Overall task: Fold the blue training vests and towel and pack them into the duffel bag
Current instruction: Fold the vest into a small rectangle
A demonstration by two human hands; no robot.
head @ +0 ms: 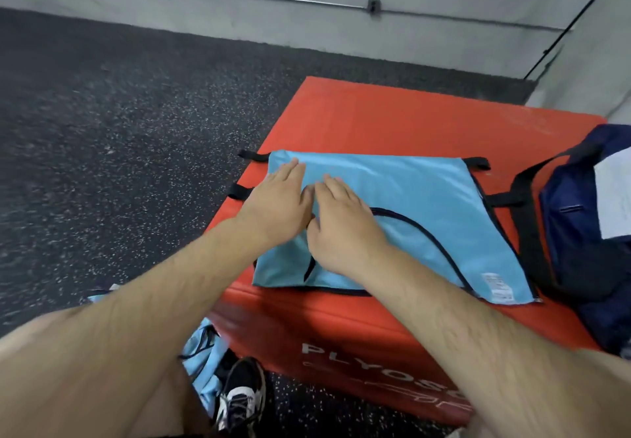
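I see bare worktop [375,120] beyond the vest [426,198], open for a reach. On my right the duffel bag [580,232] crowds the vest's edge, blocking that side. Left, the worktop drops to open floor [119,130].

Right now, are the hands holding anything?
Nothing is gripped. The left hand and right hand press flat on the vest, near its left edge.

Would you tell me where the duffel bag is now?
Head view, far right: the duffel bag sits on the red box, just right of the blue vest.
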